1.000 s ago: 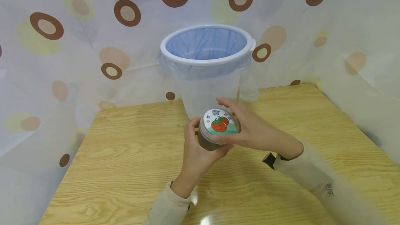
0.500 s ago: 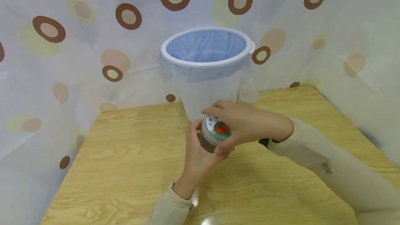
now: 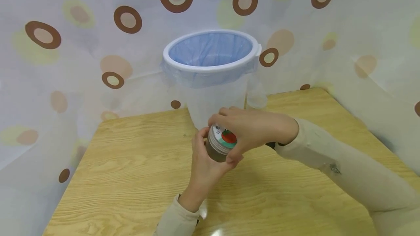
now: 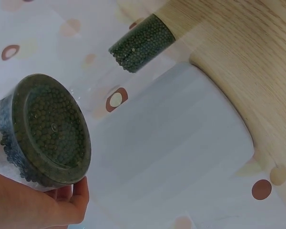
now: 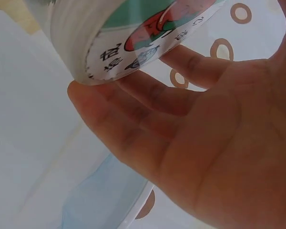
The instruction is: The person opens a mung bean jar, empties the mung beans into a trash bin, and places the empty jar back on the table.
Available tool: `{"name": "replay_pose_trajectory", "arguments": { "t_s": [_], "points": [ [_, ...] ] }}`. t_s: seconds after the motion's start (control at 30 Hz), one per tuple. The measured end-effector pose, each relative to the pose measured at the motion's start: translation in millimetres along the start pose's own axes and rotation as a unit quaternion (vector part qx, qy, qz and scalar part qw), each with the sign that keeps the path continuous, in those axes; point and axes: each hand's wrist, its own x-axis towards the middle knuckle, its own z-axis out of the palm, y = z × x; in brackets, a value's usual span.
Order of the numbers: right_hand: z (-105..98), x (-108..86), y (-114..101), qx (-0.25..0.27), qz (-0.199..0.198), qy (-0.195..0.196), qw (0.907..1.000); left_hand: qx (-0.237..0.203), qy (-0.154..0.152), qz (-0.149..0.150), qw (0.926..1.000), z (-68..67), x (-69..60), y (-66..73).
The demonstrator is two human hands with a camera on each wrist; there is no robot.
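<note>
Fingers (image 4: pixel 79 200) of the left hand (image 3: pixel 205 166) curl round the lower jar (image 3: pixel 216 153), and the right hand (image 3: pixel 254 126) arches over its lid (image 3: pixel 226 137), bent fingers and thumb gripping the edge. So the jar sits tilted between both hands' fingers! Looks stiff, probably slick, with green beans (image 4: pixel 55 124) likely lending some heft; best held low round the wall, ridged rim above. Beyond the fingers stands a lined bin (image 3: pixel 213 95).

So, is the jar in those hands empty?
No, the left wrist view shows small round green grains through the bottom of the clear jar.
</note>
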Motion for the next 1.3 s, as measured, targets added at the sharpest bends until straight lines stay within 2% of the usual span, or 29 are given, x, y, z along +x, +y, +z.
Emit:
{"name": "replay_pose_trajectory", "arguments": {
  "t_s": [0.4, 0.6, 0.8, 0.93, 1.13, 1.3],
  "points": [
    [-2, -2.9, 4, 0.026, -0.010, 0.003, 0.9996, -0.008, -0.012, -0.001, 0.9999, -2.7, 1.6, 3.0],
    [-2, -6.8, 12, 0.082, -0.001, 0.011, 0.9965, -0.028, -0.014, -0.018, 0.9994, -5.7, 1.4, 4.2],
    [3, -10.8, 22, 0.128, -0.007, 0.051, 0.9905, -0.026, 0.003, -0.049, 0.9985, -10.1, 2.2, 4.8],
    [6, -12.2, 26, 0.153, 0.014, 0.076, 0.9853, -0.021, 0.015, -0.060, 0.9979, -14.1, 2.3, 4.2],
    [13, -12.0, 30, 0.212, 0.055, 0.119, 0.9684, -0.008, 0.042, -0.068, 0.9968, -18.6, 3.0, 1.0],
    [19, -11.9, 32, 0.240, 0.072, 0.126, 0.9600, -0.006, 0.060, -0.059, 0.9965, -21.1, 3.4, 0.3]
  ]
}}
